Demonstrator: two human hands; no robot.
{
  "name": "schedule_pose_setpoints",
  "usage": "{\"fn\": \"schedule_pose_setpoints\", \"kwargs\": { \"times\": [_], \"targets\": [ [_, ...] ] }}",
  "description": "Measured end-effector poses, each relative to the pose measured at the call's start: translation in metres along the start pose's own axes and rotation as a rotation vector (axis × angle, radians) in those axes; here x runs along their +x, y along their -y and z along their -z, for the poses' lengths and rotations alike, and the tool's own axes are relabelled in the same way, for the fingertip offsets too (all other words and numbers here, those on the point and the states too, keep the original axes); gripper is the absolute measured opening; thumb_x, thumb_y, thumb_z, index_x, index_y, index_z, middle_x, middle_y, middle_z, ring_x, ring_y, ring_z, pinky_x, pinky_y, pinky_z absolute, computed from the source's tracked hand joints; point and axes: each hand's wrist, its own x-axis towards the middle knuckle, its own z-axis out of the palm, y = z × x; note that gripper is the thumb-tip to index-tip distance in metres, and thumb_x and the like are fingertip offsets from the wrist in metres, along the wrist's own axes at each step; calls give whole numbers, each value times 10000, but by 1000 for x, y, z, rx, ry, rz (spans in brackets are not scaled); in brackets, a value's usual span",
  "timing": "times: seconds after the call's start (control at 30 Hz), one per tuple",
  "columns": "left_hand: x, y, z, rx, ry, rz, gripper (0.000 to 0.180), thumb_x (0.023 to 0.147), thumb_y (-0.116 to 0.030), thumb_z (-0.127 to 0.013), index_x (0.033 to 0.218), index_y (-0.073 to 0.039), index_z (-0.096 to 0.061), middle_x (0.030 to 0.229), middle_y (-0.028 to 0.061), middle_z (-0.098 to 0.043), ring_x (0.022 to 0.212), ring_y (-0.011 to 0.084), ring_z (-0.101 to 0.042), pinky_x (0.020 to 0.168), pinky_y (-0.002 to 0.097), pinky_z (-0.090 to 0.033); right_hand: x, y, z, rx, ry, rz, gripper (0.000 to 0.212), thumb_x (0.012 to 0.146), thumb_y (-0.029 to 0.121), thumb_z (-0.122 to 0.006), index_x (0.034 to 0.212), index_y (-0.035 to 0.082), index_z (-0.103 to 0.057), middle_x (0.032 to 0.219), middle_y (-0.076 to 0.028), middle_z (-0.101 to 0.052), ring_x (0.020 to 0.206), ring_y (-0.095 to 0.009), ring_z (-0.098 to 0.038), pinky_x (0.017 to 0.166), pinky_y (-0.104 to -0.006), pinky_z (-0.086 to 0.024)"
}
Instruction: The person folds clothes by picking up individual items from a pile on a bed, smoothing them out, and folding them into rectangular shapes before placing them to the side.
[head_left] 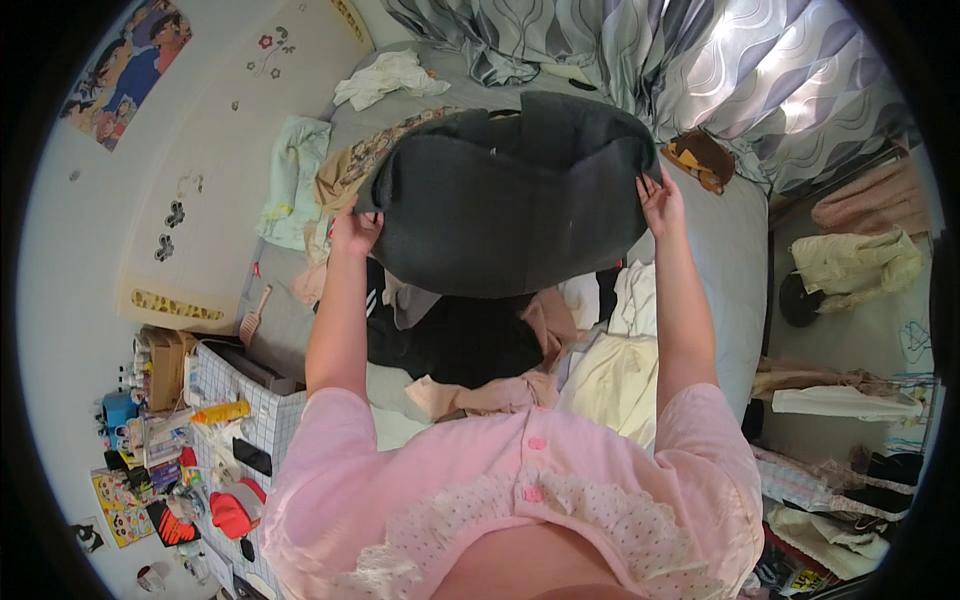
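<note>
Both arms reach forward over the bed, holding up a wide dark grey garment (510,215) between them. It looks thick and its lower edge hangs in a curve; which kind of garment it is, I cannot tell. My left hand (357,230) is closed on its left edge. On the opposite edge, my right hand (661,203) pinches the cloth, thumb inward. Below the garment lies a pile of clothes: a black piece (470,345), a pink piece (490,395) and a cream piece (615,385).
A mint garment (295,185) and a white cloth (390,80) lie on the grey bed (720,270). A brown bag-like item (702,160) sits near the curtain (780,90). At left, a cluttered table holds a phone (252,456) and red cap (238,507); a hairbrush (256,316) lies nearby.
</note>
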Motion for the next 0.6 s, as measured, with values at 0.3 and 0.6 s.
{"fn": "schedule_pose_setpoints", "kwargs": {
  "times": [0.3, 0.6],
  "targets": [
    [133, 23, 5, 214, -108, -70, 407, 846, -318, -450, 1178, -87, -415, 1272, -3, -384, 1158, 125, -363, 938, 306, -232, 89, -85, -4, -292, -123, -179, 387, 843, 163, -373, 1225, 115, -414, 1198, -89, -393, 998, -225, -434, 891, -326, -376],
    [80, 66, 47, 1486, -97, -960, 559, 687, -260, -664, 1124, 7, -441, 1117, 209, -454, 1052, 321, -432, 907, 358, -323, 25, -149, 63, -766, -457, 342, 634, 744, 129, -599, 1247, -27, -247, 1161, -175, -423, 1033, -225, -452, 880, -294, -361]
  ]
}}
